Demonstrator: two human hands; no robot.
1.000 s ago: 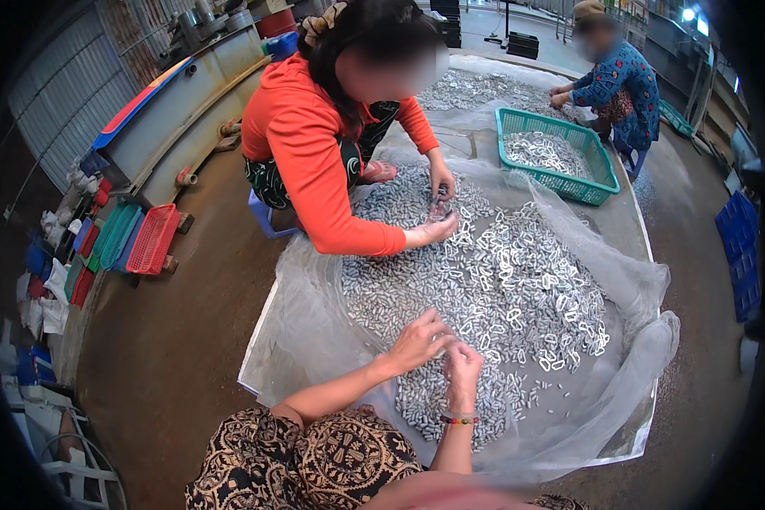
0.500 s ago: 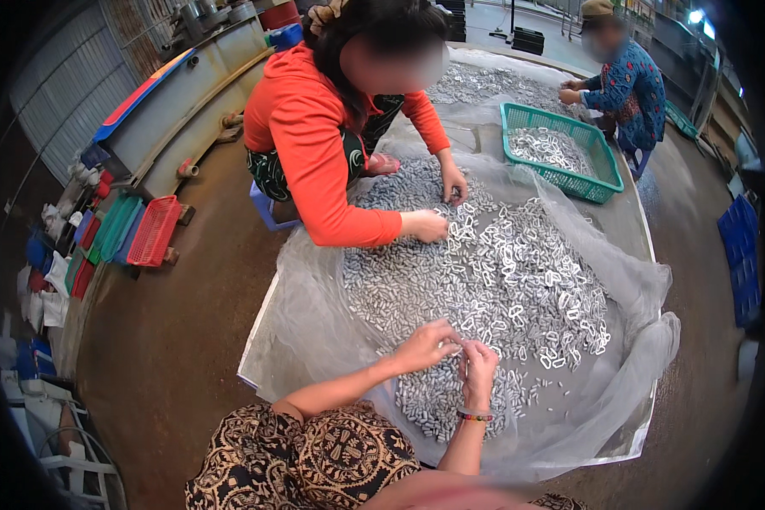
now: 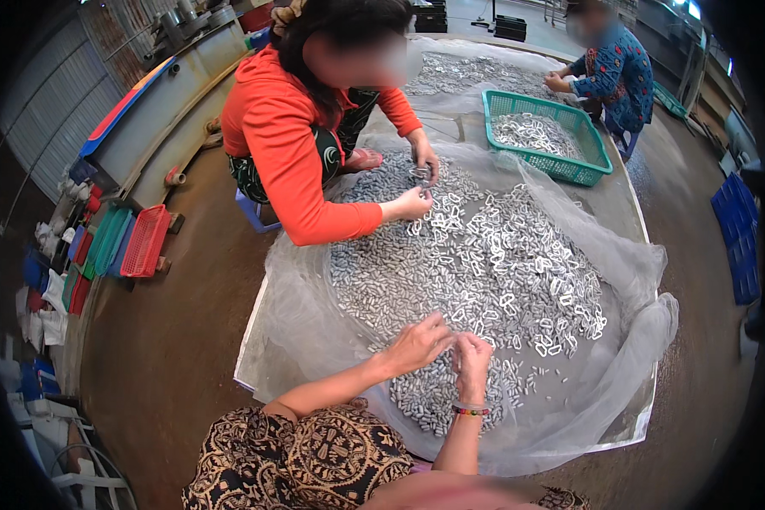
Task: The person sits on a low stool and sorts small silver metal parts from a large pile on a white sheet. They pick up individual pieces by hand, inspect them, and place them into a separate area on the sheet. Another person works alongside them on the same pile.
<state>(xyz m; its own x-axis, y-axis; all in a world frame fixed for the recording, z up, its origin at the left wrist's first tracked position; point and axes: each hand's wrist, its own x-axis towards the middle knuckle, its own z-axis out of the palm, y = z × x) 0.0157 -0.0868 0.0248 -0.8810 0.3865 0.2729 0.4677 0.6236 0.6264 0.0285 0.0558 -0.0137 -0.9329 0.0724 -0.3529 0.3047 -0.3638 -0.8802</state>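
Grey mesh sheet: heaped silvery metal links; my left hand and right hand pinch links, fingers curled.

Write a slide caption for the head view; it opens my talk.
Both hands, left hand and right hand, pick at a pile of small metal pieces on a mesh sheet.
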